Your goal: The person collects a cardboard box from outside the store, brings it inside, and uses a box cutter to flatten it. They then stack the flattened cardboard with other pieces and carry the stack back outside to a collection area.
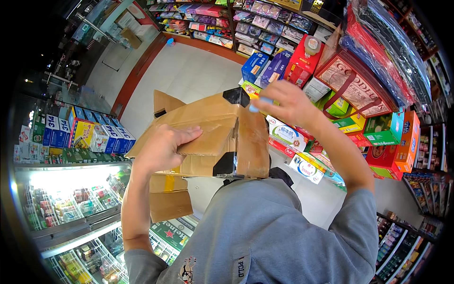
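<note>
A brown cardboard box (209, 117) is held in front of my torso, its flaps sticking out on the left. Strips of black tape (224, 164) cover two of its corners. My left hand (170, 145) grips a cardboard edge, with the thumb flat on the upper face. Just beyond the box's right end, my right hand (283, 101) pinches a small light-blue object (261, 104). That object is blurred and partly covered by the fingers, so its kind is unclear.
Stacked milk cartons (286, 133) and gift boxes (383, 128) stand close on the right. To the left is a lit glass-topped chiller (71, 198), with drink packs (110, 138) above it. Packed shelves (262, 26) line the far wall, beyond the pale floor (198, 67).
</note>
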{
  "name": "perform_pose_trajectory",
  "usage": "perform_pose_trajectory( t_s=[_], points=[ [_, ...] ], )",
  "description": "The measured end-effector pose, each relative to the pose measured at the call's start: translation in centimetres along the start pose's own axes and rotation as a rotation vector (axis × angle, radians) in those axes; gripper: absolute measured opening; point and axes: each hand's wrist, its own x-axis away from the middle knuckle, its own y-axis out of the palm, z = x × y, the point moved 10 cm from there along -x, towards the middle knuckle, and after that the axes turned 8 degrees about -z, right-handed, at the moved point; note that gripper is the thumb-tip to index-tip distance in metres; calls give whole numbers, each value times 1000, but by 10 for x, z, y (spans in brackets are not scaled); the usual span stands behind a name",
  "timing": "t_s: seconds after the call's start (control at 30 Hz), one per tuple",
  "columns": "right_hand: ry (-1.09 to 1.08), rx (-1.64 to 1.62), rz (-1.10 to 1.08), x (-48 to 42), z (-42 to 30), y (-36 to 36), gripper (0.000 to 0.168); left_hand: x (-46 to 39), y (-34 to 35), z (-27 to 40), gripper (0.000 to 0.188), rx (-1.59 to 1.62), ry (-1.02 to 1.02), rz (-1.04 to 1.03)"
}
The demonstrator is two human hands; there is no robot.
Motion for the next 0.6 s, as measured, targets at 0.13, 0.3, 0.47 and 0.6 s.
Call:
perform_pose_trajectory(
  t_s=[0.13, 0.3, 0.47, 0.6],
  points=[
    [-43, 9, -35, -6, -10, 10, 35, 2, -4, 11, 61, -11, -11, -24],
    [161, 114, 25, -3, 32, -1, 32, 9, -20, 14, 60, -22, 32, -14],
    [-192, 16, 83, -24, -32, -13, 31, 8, -22, 15, 62, -22, 15, -34],
    [169, 201, -77, -7, 43, 5, 34, 18, -33, 13, 66, 55, 40, -32]
  ],
)
